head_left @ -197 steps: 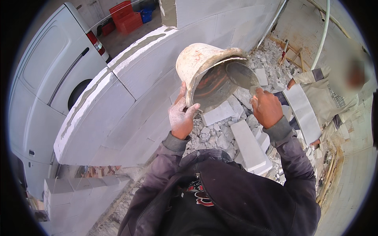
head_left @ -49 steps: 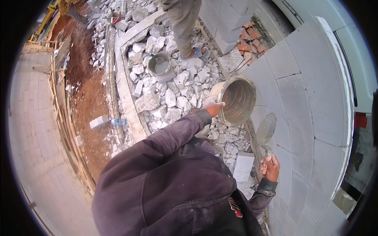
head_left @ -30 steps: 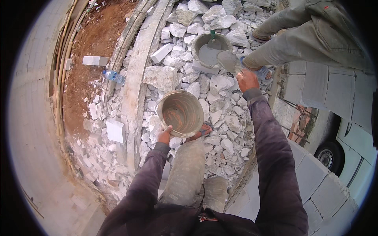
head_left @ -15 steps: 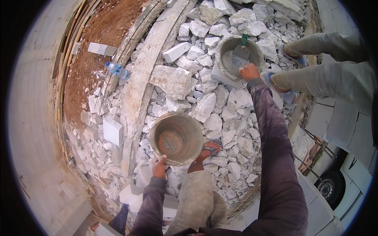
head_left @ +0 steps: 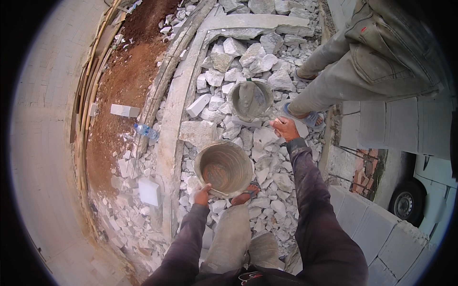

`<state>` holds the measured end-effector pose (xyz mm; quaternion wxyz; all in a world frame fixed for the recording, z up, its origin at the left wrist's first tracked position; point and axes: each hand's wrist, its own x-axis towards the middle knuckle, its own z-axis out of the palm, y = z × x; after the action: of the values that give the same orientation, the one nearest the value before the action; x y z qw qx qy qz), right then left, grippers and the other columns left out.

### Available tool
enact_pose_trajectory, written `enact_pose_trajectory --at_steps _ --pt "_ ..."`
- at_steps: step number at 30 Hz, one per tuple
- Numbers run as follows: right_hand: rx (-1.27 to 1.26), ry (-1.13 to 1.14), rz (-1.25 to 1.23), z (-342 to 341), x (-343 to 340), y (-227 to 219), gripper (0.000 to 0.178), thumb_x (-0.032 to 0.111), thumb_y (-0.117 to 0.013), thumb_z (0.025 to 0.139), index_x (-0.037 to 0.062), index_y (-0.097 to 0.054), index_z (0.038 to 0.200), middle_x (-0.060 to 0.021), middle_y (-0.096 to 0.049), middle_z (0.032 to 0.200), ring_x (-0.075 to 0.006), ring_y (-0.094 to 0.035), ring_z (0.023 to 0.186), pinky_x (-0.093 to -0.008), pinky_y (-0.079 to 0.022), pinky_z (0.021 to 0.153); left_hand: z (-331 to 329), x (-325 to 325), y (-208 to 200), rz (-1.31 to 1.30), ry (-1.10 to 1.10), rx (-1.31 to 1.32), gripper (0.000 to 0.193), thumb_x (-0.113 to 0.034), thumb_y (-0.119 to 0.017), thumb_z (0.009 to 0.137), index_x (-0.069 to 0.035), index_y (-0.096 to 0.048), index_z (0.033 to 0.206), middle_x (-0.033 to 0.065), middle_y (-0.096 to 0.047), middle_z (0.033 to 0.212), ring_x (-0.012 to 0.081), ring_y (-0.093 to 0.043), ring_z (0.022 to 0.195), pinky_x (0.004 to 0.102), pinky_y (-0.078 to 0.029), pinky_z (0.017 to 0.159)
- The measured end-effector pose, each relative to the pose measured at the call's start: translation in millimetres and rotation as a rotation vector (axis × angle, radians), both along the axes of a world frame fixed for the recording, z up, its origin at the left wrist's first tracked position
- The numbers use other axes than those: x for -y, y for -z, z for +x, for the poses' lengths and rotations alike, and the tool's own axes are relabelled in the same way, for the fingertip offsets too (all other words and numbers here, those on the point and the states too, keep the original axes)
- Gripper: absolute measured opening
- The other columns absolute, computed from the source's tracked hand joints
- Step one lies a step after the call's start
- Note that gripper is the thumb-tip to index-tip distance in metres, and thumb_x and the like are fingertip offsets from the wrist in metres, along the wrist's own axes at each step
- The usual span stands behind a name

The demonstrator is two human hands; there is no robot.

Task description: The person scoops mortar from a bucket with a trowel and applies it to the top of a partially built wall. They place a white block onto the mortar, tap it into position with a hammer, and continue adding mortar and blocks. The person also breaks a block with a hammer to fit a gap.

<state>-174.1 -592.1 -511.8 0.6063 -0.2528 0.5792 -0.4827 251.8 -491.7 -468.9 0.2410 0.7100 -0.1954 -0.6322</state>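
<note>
My left hand (head_left: 202,194) grips the near rim of a mortar-stained bucket (head_left: 244,167) that tilts open toward me; grey and reddish residue coats its inside. Just off the near right side of a second bucket (head_left: 231,102) is my right hand (head_left: 285,127), its fingers curled in and nothing visible in them. This farther bucket stands on the rubble with grey mortar (head_left: 246,97) inside. A trowel's pale blade (head_left: 259,97) shows in the mortar, partly covered.
Broken white stone (head_left: 262,138) covers the ground underfoot. Another person's legs (head_left: 329,62) stand beside the far bucket. A concrete beam (head_left: 171,128) runs along the left, with a plastic bottle (head_left: 146,131) beyond it. A block wall (head_left: 377,224) and a vehicle wheel (head_left: 407,202) lie right.
My right hand has come away from the far bucket's rim and the trowel. The trowel now lies in the mortar. My left hand keeps its grip on the near bucket; the view has shifted.
</note>
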Motion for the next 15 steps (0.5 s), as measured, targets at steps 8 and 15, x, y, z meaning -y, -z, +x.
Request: enact_pose_trajectory --at_steps 8,15 --pt "-0.311 0.021 -0.078 -9.3 -226.6 -279.5 0.046 0.029 -0.081 0.083 -0.0056 -0.07 0.111 0.0012 -0.061 0.073 -0.0082 -0.053 0.063 -0.0292 -0.043 0.057 -91.3 65.4 -99.6 -0.144 0.458 -0.204 0.038 -0.013 -0.072 0.086 -0.002 -0.059 0.119 0.0062 -0.064 0.094 0.0205 -0.069 0.076 0.0317 -0.06 0.059" --pt "-0.404 0.538 0.156 82.5 -562.3 -514.1 0.036 0.034 -0.08 0.082 0.0029 -0.076 0.1 0.001 -0.063 0.07 -0.009 -0.055 0.062 -0.0298 -0.041 0.053 -187.4 95.3 -100.1 -0.256 0.985 -0.101 0.052 -0.023 -0.062 0.094 0.004 -0.05 0.137 0.0166 -0.059 0.131 0.0299 -0.06 0.119 0.0451 -0.054 0.096"
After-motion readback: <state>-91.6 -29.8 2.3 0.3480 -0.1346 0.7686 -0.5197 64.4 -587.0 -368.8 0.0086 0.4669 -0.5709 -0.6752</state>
